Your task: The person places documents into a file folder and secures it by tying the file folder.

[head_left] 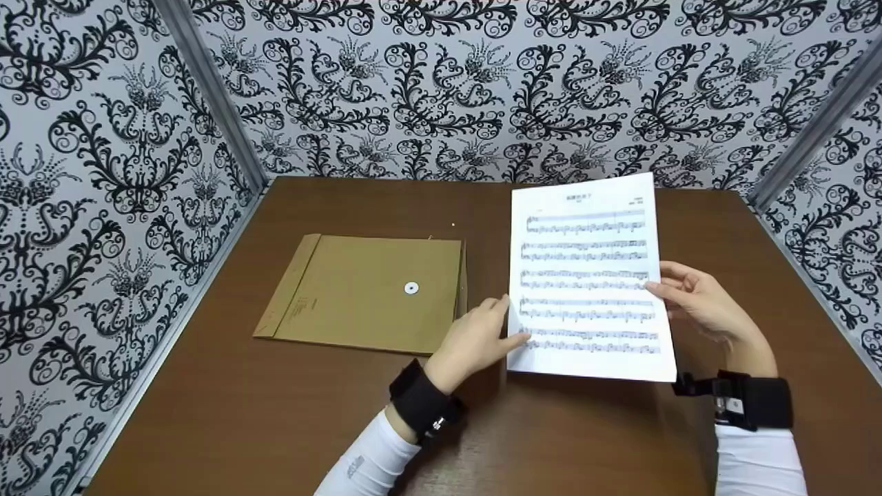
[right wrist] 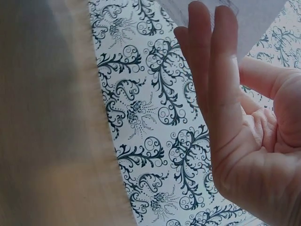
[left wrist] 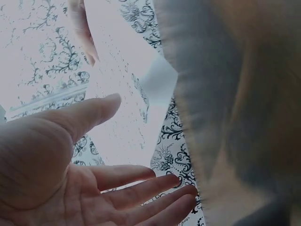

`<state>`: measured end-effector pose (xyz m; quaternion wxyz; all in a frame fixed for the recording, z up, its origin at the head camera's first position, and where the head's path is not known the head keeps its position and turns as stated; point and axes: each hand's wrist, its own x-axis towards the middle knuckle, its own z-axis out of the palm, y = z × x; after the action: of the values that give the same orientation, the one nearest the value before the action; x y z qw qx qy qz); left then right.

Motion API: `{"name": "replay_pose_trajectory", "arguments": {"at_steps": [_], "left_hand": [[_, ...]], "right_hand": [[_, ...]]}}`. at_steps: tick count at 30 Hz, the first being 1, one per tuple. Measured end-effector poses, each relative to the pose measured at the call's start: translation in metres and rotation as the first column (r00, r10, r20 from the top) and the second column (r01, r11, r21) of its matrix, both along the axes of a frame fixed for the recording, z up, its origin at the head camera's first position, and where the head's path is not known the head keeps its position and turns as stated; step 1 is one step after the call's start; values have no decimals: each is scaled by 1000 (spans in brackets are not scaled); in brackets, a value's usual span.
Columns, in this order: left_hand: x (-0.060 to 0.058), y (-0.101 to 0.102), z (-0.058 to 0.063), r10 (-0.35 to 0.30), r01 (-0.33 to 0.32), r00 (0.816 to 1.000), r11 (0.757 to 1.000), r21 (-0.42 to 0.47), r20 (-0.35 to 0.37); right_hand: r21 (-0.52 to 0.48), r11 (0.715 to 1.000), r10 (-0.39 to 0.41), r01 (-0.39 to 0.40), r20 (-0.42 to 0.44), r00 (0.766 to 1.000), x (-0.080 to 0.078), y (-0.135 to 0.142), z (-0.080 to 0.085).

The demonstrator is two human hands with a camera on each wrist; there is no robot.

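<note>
Sheet music (head_left: 586, 275), white with printed staves, is held up tilted above the table in the head view. My right hand (head_left: 703, 300) pinches its right edge, thumb in front and fingers behind. At the lower left edge is my left hand (head_left: 482, 337), its thumb before the page. In the left wrist view the left hand (left wrist: 94, 174) has thumb and fingers spread apart, with the paper (left wrist: 113, 84) beyond them. The right wrist view shows the right hand (right wrist: 235, 113) with its fingers behind the paper (right wrist: 254, 23).
A brown document envelope (head_left: 365, 289) with a white round button (head_left: 411, 288) lies left of the sheet on the brown table (head_left: 275, 413). Patterned wall panels (head_left: 448, 89) stand at the back and sides.
</note>
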<state>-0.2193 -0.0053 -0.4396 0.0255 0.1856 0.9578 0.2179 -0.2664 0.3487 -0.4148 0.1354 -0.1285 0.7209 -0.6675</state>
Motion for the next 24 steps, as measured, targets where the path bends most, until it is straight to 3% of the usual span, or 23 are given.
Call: {"name": "replay_pose_trajectory", "arguments": {"at_steps": [6, 14, 19, 24], "left_hand": [[-6, -6, 7, 38, -38, 999, 992, 117, 4], [-9, -12, 10, 44, -47, 999, 951, 306, 18], [-12, -13, 9, 39, -50, 999, 904, 425, 36], [-14, -17, 10, -21, -29, 996, 843, 538, 87]], "right_hand": [[-151, 988, 42, -39, 21, 999, 0, 0, 1], [-204, 979, 31, -22, 41, 999, -3, -10, 1], [-210, 977, 37, -23, 59, 998, -3, -18, -1], [-227, 973, 44, -25, 77, 996, -4, -26, -3]]}}
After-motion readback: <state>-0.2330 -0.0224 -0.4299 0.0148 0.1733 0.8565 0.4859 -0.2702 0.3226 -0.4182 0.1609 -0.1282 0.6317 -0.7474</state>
